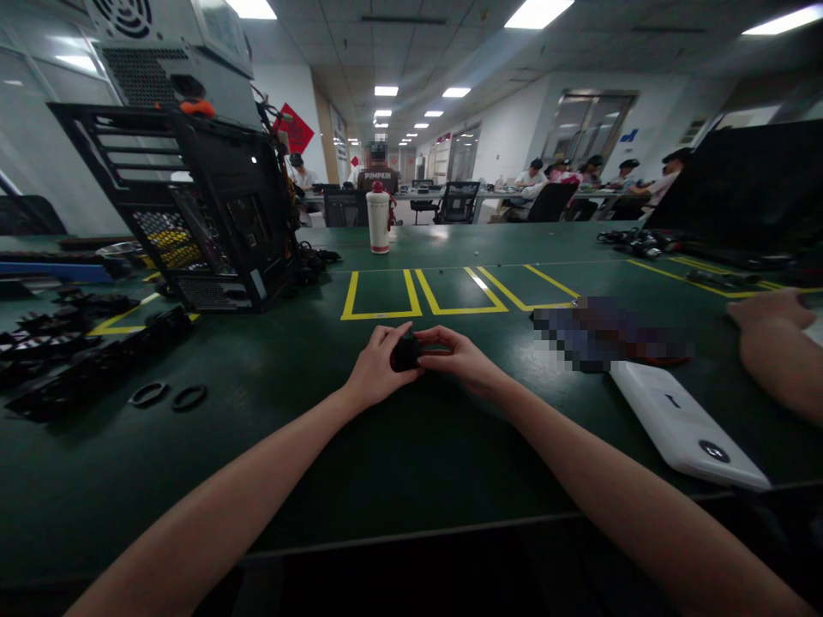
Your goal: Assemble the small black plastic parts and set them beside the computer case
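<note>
Black part (pixel 405 352) over the table (pixel 399 480), directly between both hands. Left hand (pixel 376 364) nearer, curled round its left side; right hand (pixel 459 356) pinching its right edge. Long axis (mostly covered by fingers) cannot be told.

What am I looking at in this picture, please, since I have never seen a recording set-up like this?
There is no machine here: you see a person's own bare hands, through a single camera worn on the head and looking forward and down. The left hand holds a small black object, and the fingertips of the right hand are at its side; its exact kind is hard to tell. Below is a green table. On it, to the left, lie two black rings near a computer case. Ahead stands a white cup; to the right lies a flat white object. Another person's hand shows at the right edge.
</note>
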The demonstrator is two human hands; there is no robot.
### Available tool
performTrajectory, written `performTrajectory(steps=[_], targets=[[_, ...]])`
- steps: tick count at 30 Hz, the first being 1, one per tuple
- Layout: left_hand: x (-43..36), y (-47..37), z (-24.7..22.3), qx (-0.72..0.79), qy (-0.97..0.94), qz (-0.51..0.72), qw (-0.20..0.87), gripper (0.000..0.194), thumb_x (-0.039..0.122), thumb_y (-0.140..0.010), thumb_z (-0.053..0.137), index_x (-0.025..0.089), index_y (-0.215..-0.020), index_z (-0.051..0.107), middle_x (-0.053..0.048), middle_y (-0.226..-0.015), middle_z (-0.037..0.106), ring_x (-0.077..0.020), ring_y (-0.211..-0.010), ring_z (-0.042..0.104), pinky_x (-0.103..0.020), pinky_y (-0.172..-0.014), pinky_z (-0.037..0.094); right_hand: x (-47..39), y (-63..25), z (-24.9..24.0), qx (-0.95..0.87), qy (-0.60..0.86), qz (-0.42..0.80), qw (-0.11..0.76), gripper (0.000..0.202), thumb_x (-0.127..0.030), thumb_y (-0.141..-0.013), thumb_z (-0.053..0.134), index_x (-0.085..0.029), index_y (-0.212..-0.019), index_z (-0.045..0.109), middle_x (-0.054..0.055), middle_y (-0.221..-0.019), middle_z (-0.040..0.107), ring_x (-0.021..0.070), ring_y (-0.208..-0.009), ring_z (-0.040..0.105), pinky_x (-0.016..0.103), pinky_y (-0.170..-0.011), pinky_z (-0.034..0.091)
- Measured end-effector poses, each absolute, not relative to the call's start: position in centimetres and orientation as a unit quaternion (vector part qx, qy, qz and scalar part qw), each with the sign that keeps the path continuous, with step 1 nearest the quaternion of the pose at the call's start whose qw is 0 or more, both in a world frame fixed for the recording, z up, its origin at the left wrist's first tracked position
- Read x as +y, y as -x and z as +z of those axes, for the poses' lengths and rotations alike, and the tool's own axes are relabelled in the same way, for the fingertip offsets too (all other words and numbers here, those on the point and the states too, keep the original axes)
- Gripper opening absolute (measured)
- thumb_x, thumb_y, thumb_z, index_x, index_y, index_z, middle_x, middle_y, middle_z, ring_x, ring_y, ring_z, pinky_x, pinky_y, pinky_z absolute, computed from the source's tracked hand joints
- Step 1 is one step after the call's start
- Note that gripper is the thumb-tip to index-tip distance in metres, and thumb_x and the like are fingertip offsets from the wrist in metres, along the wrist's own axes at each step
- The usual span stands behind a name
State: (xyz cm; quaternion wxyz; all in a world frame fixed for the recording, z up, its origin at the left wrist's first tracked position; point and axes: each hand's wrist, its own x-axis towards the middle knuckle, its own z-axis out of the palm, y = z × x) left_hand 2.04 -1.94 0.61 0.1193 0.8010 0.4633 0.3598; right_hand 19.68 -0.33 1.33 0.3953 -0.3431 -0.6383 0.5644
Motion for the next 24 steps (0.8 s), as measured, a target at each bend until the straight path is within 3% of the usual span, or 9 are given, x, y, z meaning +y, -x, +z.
performTrajectory(steps=[5, 11, 15, 19, 24], targets=[[-2.07, -2.15, 0.92, 0.444, -0.811, 0.356, 0.136, 0.067, 0.035, -0.064, 0.062, 0.025, -0.124, 0.033, -0.005, -0.121, 0.046, -0.0219, -0.109, 0.046, -0.040, -0.093, 0.037, -0.72, -19.55, 1.63, -0.624, 0.347, 0.575, 0.401, 0.032, -0.025, -0.064, 0.064, -0.020, -0.095, 0.056, 0.004, -0.097, 0.058, 0.0139, -0.082, 0.058, 0.033, -0.076, 0.047], [-2.16, -2.20, 1.18, 0.464, -0.799, 0.353, 0.148, 0.065, 0.036, -0.062, 0.064, 0.026, -0.120, 0.035, -0.002, -0.119, 0.049, -0.0206, -0.105, 0.050, -0.037, -0.090, 0.040, -0.64, -19.33, 1.67, -0.617, 0.336, 0.579, 0.414, 0.038, -0.015, -0.060, 0.066, -0.019, -0.096, 0.055, 0.005, -0.103, 0.057, 0.0170, -0.096, 0.055, 0.035, -0.085, 0.043], [-2.11, -2.20, 1.10, 0.476, -0.795, 0.348, 0.141, 0.066, 0.037, -0.062, 0.064, 0.026, -0.120, 0.036, -0.002, -0.118, 0.051, -0.0209, -0.103, 0.051, -0.037, -0.087, 0.041, -0.64, -19.43, 1.63, -0.637, 0.341, 0.570, 0.392, 0.039, -0.015, -0.059, 0.067, -0.020, -0.096, 0.055, 0.004, -0.100, 0.057, 0.0164, -0.089, 0.057, 0.035, -0.080, 0.045], [-2.16, -2.16, 1.17, 0.472, -0.798, 0.351, 0.135, 0.065, 0.038, -0.061, 0.065, 0.026, -0.118, 0.037, -0.002, -0.116, 0.052, -0.0212, -0.102, 0.052, -0.037, -0.086, 0.042, -0.57, -19.35, 1.46, -0.616, 0.351, 0.584, 0.395, 0.029, -0.025, -0.065, 0.063, -0.021, -0.093, 0.056, 0.004, -0.097, 0.057, 0.0134, -0.080, 0.057, 0.033, -0.075, 0.047], [-2.17, -2.14, 1.11, 0.472, -0.797, 0.352, 0.134, 0.064, 0.038, -0.061, 0.065, 0.025, -0.118, 0.038, -0.003, -0.113, 0.053, -0.0204, -0.096, 0.055, -0.036, -0.081, 0.044, -0.24, -19.23, 1.29, -0.607, 0.366, 0.575, 0.409, 0.035, -0.019, -0.062, 0.065, -0.019, -0.096, 0.056, 0.005, -0.096, 0.059, 0.0146, -0.085, 0.057, 0.035, -0.083, 0.043]])
